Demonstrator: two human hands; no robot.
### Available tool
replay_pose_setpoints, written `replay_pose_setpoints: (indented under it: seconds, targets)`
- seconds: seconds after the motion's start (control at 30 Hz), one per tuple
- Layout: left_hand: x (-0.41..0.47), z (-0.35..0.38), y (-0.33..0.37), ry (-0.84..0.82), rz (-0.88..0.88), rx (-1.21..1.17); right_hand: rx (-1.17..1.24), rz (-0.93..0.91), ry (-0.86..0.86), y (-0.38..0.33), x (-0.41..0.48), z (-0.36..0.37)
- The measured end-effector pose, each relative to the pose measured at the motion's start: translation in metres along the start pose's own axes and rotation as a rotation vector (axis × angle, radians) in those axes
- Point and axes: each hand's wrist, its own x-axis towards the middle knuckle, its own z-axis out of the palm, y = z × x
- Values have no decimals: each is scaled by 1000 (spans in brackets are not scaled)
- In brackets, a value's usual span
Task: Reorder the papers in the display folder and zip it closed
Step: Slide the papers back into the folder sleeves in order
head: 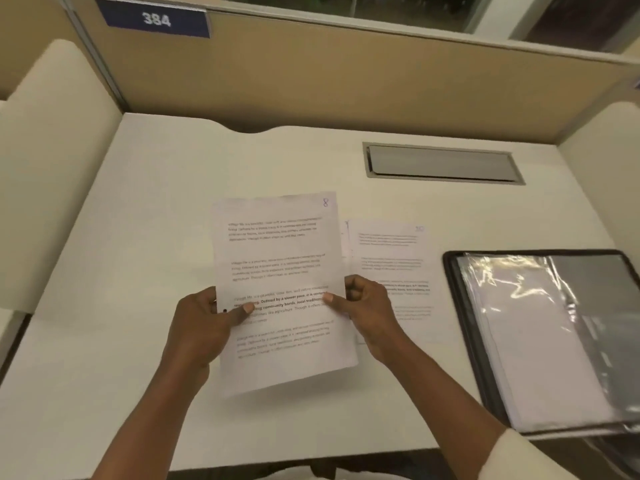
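Left grip (pixel 204 320) and right grip (pixel 370 306) are pinching the white printed sheet marked 8 (pixel 280 244) at its edges; correct stacking is depending on reading that numeral.

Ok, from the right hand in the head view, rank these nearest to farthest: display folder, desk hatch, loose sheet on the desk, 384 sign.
1. Loose sheet, just beyond the right hand.
2. Display folder, to its right.
3. Desk hatch, farther back.
4. 384 sign, far back left.
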Motion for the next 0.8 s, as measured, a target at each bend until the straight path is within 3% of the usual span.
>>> replay_pose_setpoints:
  seconds: [0.43, 0.8]
  targets:
    - [-74, 189, -11, -229, 129, 255, 77, 39, 114, 64, -104, -200]
    - [-161, 355, -26, -270, 209, 523, 189, 58, 270, 108, -160, -367]
